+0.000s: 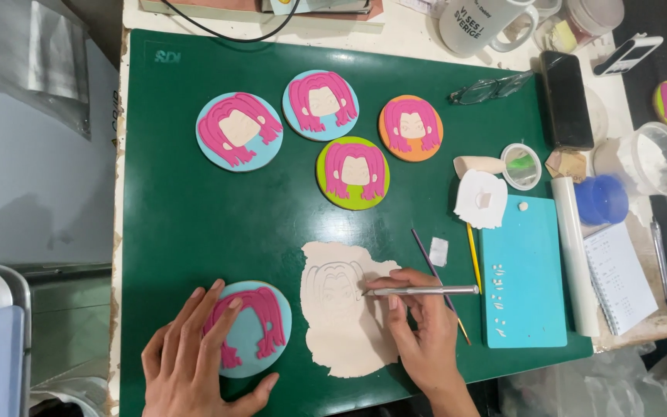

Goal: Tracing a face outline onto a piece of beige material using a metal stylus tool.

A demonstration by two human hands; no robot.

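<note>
My left hand (194,357) lies flat on a round light-blue clay disc (255,330) bearing a pink hair shape, near the front edge of the green cutting mat (187,216). My right hand (422,328) holds a thin metal tool (426,291) like a pen. Its tip touches a flat sheet of beige clay (345,332) scored with a face-and-hair outline. Farther back on the mat lie several finished discs with pink hair: two blue (238,131) (320,104), one green (353,173), one orange (411,128).
A turquoise board (523,270) with small clay bits lies right of the mat, beside a white roller (574,255), brushes (472,255) and a notebook (617,278). Behind stand a mug (479,23), glasses (492,87), a black phone (565,99) and tubs (654,158).
</note>
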